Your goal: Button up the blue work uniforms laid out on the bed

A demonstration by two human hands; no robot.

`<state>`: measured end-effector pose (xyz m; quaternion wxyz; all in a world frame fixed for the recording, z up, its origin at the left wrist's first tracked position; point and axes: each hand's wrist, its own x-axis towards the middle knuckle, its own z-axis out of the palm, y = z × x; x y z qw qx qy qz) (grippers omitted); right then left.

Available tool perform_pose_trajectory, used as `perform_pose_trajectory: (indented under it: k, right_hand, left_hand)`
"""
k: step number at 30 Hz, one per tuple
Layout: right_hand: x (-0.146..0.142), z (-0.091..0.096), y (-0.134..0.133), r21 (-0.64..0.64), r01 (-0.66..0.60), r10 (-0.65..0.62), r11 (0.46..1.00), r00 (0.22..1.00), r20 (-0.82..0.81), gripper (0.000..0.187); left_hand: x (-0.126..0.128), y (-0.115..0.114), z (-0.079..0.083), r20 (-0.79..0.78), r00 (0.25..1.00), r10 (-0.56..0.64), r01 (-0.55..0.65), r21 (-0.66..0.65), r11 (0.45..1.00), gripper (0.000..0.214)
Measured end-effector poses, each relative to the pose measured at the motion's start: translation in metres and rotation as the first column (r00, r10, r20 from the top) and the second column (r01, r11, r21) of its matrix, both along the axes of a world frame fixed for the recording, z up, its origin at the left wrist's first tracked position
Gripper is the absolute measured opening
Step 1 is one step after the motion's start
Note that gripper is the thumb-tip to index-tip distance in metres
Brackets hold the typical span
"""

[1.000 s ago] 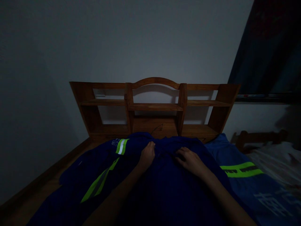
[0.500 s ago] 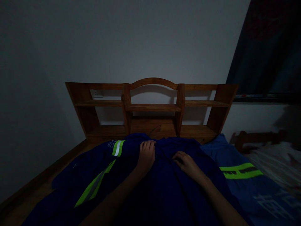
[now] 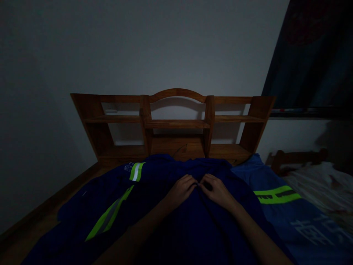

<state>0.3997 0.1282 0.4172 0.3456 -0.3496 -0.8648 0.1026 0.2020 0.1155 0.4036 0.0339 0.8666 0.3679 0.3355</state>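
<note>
A dark blue work jacket (image 3: 176, 221) with yellow-green and silver reflective bands lies spread out below me, its collar end toward the wooden shelf unit. My left hand (image 3: 182, 189) pinches the jacket's front edge near the upper middle. Just to its right, my right hand (image 3: 216, 189) pinches the same edge, thumb and forefinger together. The fingertips of both hands nearly meet over the front opening. Whatever small fastening may lie between them is too dark to make out.
A wooden shelf unit (image 3: 176, 124) stands against the pale wall behind the jacket. To the right lies a lighter blue garment (image 3: 278, 217) with a yellow-green band and white lettering. Farther right are pale bedding (image 3: 328, 184) and a dark curtain (image 3: 311, 62).
My left hand has moved right and slightly down, from the collar area to beside my right hand. The right hand has shifted slightly left, and the fingertips now come together at the front edge.
</note>
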Motion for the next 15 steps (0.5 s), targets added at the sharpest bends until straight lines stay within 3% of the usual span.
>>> perform_pose_trajectory:
  k: [7, 15]
  right_hand:
    - [0.0002, 0.0046, -0.0029, -0.022, -0.017, 0.017, 1.0, 1.0, 0.004, 0.014]
    - [0.0003, 0.0024, -0.0013, -0.018, -0.024, 0.023, 1.0, 1.0, -0.018, 0.015]
  left_hand:
    - [-0.0005, 0.0021, -0.0049, -0.018, 0.999, -0.031, 0.031, 0.038, 0.999, 0.026]
    - [0.0031, -0.0034, -0.0007, -0.022, 0.999, 0.038, -0.037, 0.038, 0.999, 0.019]
